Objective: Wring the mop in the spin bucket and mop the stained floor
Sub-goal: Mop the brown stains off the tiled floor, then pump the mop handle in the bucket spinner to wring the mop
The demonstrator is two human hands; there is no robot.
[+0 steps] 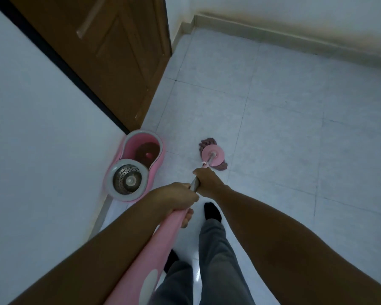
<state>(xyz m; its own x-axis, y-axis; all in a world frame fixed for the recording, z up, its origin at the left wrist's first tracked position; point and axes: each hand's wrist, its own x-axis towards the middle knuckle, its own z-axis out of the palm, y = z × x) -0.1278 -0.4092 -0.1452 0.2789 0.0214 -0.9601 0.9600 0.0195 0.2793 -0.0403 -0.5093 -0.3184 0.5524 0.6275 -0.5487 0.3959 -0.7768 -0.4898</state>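
The pink mop head [213, 155], a round disc with dull red strands, rests flat on the pale tiled floor [284, 119] just ahead of my feet. Its metal shaft [195, 183] rises toward me and widens into a pink handle [156, 249]. My right hand [207, 180] is shut around the shaft lower down. My left hand [176, 198] grips the top of the pink handle section just behind it. The pink spin bucket [136, 168] stands to the left of the mop head, against the wall, with a steel wringer basket [127, 180] at its near end and dark water in the far part.
A white wall [35, 128] runs along the left. A brown wooden door [110, 53] stands behind the bucket. A beige skirting board [295, 37] edges the far wall, which has yellowish stains. My socked feet [212, 211] stand right behind the mop.
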